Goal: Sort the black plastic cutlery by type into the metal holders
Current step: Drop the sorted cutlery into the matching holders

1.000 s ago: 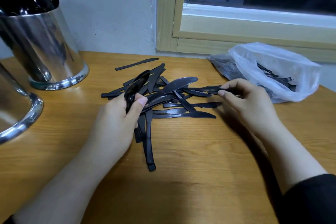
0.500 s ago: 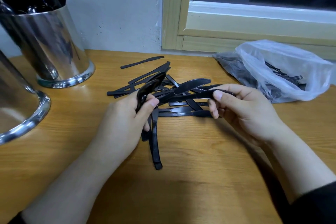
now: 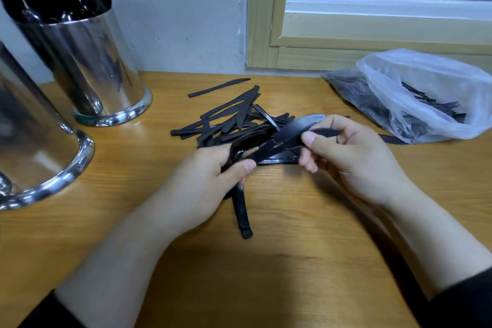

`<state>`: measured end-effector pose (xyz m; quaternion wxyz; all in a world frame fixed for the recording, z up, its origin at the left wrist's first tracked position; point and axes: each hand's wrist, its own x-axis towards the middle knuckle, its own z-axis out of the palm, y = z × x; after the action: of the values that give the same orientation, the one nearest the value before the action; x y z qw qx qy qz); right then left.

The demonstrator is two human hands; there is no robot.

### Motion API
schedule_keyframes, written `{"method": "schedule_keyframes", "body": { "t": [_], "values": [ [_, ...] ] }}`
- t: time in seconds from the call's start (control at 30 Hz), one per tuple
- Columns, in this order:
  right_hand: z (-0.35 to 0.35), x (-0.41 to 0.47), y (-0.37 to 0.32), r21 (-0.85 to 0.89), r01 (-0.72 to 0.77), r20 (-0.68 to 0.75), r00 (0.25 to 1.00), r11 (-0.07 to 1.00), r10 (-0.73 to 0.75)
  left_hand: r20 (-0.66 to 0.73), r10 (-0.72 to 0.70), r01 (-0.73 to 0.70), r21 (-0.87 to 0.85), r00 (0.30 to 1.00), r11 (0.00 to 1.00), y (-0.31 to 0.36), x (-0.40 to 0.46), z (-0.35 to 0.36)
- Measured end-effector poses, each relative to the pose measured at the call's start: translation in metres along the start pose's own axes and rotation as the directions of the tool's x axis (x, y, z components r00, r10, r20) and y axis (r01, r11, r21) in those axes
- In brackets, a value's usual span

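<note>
Both hands, left (image 3: 210, 178) and right (image 3: 348, 157), clutch glossy black cutlery (image 3: 282, 141).

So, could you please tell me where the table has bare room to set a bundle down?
Bare wood lies in front of the cutlery pile, between the forearms, and between the near metal holder and the left hand. It is crowded around the pile and by the plastic bag.

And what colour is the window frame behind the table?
Light yellowish wood, seen in the head view: the wooden window frame stands behind the wooden table.
</note>
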<state>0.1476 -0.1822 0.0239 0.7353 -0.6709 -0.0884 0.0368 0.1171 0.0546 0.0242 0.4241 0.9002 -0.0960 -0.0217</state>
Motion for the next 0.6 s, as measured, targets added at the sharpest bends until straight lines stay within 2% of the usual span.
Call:
{"method": "schedule_keyframes", "body": {
  "t": [0.07, 0.1, 0.13, 0.2, 0.27, 0.33, 0.4, 0.6],
  "values": [
    [0.014, -0.003, 0.001, -0.022, 0.003, -0.085, 0.996, 1.000, -0.005, -0.025, -0.035, 0.033, -0.056, 0.999, 0.998, -0.003, 0.000, -0.001],
    [0.021, -0.005, 0.002, -0.122, 0.010, -0.146, 0.989, 0.992, -0.028, -0.080, -0.061, 0.051, -0.123, 0.995, 0.991, -0.007, 0.000, -0.004],
    [0.027, -0.006, 0.002, -0.299, 0.009, -0.176, 0.982, 0.954, -0.064, -0.149, -0.098, 0.065, -0.214, 0.984, 0.975, -0.012, 0.002, -0.008],
    [0.039, -0.011, 0.005, -0.651, 0.000, -0.090, 0.993, 0.759, -0.077, -0.242, -0.173, 0.087, -0.328, 0.955, 0.941, -0.021, 0.002, -0.019],
    [0.058, -0.017, 0.006, -0.821, 0.008, 0.013, 1.000, 0.571, 0.003, -0.275, -0.214, 0.105, -0.363, 0.937, 0.926, -0.028, -0.001, -0.023],
    [0.076, -0.019, 0.009, -0.914, 0.039, 0.061, 0.997, 0.404, 0.042, -0.301, -0.242, 0.110, -0.395, 0.922, 0.912, -0.031, -0.005, -0.022],
    [0.088, -0.022, 0.010, -0.952, 0.056, 0.064, 0.998, 0.299, 0.018, -0.323, -0.262, 0.119, -0.401, 0.909, 0.908, -0.034, -0.006, -0.019],
    [0.089, -0.025, 0.009, -0.971, 0.007, 0.013, 1.000, 0.238, 0.023, -0.345, -0.263, 0.109, -0.406, 0.901, 0.907, -0.026, -0.005, -0.018]
  ]
}}
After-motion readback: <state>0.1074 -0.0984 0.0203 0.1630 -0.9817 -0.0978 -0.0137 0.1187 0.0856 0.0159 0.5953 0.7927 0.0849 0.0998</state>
